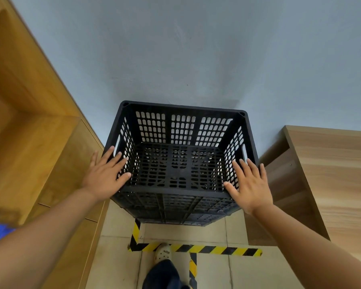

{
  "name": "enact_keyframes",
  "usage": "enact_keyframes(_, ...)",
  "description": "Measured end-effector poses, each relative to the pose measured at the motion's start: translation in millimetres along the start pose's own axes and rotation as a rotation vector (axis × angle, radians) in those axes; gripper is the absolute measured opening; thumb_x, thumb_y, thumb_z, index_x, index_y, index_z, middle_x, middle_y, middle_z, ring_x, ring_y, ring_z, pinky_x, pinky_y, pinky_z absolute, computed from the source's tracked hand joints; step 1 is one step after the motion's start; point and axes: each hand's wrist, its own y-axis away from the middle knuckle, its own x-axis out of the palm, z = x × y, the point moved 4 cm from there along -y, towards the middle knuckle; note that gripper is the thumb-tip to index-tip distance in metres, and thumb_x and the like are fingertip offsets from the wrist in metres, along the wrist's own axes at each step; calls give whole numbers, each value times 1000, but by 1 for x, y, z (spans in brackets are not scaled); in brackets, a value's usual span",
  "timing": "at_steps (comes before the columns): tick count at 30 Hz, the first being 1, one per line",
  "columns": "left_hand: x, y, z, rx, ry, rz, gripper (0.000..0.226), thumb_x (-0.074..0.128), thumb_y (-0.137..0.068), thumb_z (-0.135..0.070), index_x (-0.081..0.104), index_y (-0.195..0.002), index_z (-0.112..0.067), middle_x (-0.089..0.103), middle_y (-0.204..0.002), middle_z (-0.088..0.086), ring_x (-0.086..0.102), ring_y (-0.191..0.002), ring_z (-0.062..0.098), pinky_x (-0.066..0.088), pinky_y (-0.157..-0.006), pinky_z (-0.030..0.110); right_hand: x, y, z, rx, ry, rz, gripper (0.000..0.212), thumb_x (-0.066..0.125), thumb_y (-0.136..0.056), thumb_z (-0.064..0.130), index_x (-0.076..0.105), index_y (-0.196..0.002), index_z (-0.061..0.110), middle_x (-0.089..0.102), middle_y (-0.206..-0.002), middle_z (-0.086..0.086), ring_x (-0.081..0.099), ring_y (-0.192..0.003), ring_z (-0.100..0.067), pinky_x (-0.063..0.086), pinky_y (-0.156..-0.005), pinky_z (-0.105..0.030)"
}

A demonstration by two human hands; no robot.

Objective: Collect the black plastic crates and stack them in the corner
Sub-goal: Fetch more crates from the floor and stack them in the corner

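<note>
A black perforated plastic crate (182,130) stands upright against the blue-grey wall, its open top facing me. It sits on another black crate (175,209), whose front wall shows below it. My left hand (104,176) lies over the top crate's near left rim with straight, spread fingers. At the near right rim, my right hand (248,184) is spread the same way. Neither hand curls around anything.
A yellow wooden cabinet (40,142) stands close on the left and a light wooden cabinet (321,174) close on the right. Yellow-black hazard tape (196,249) marks the tiled floor in front of the stack. My foot in a pale clog (163,253) is on the tape.
</note>
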Motion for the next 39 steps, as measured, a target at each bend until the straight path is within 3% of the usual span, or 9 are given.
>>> enact_keyframes(5,-1,2,-2,1,-55,24,93,-11,-75,-68,26,-149,-26,19,-158,-2,-20,-139,9,-41,-96,34,0,1,-1,-14,11,17,94,-13,-77,74,16,-150,23,18,-158,-4,3,-147,-20,-9,-117,-46)
enact_keyframes(11,-14,-15,1,135,-111,45,99,-13,-66,-69,12,-152,-26,6,-161,-3,-24,-138,9,-40,-93,34,0,-1,-1,-25,27,71,99,-19,-71,76,7,-151,23,5,-160,-2,-11,-146,-17,-18,-114,-44)
enact_keyframes(18,-30,-103,24,137,-118,5,92,-12,-69,-70,-8,-149,-26,-16,-158,-1,-29,-137,11,-38,-98,35,-17,-62,-27,116,108,65,97,-10,-74,76,4,-151,19,0,-160,-7,-10,-146,-23,-16,-113,-46)
enact_keyframes(22,-39,-155,38,100,-74,-14,83,-4,-74,-70,-21,-142,-26,-22,-156,1,-30,-137,11,-37,-98,32,-25,-117,-34,177,92,116,89,4,-83,69,-12,-149,11,-12,-159,-10,-17,-145,-23,-12,-117,-43)
enact_keyframes(25,-46,-191,42,106,-50,-25,86,3,-76,-68,-19,-145,-22,-15,-159,3,-26,-138,9,-34,-101,31,-25,-151,-35,189,40,164,85,18,-91,62,-26,-140,9,-22,-156,-12,-23,-142,-21,-11,-117,-36)
enact_keyframes(29,-47,-224,45,139,-31,-31,89,9,-77,-67,-16,-146,-17,-11,-160,5,-21,-140,9,-31,-104,28,-22,-178,-32,174,1,161,84,21,-92,61,-28,-138,10,-28,-151,-9,-21,-143,-19,-10,-114,-31)
enact_keyframes(35,-44,-226,47,165,30,-53,92,7,-74,-71,-16,-144,-17,-17,-153,1,-15,-144,14,-22,-111,29,-20,-181,-32,185,38,175,88,20,-90,63,-24,-142,8,-29,-149,-9,-22,-142,-18,-7,-117,-33)
enact_keyframes(39,-47,-232,40,228,27,-50,88,8,-77,-72,-15,-145,-20,-14,-156,2,-25,-143,10,-20,-113,35,-21,-183,-32,220,78,197,86,12,-89,65,-25,-142,8,-30,-150,-8,-24,-141,-20,-9,-118,-39)
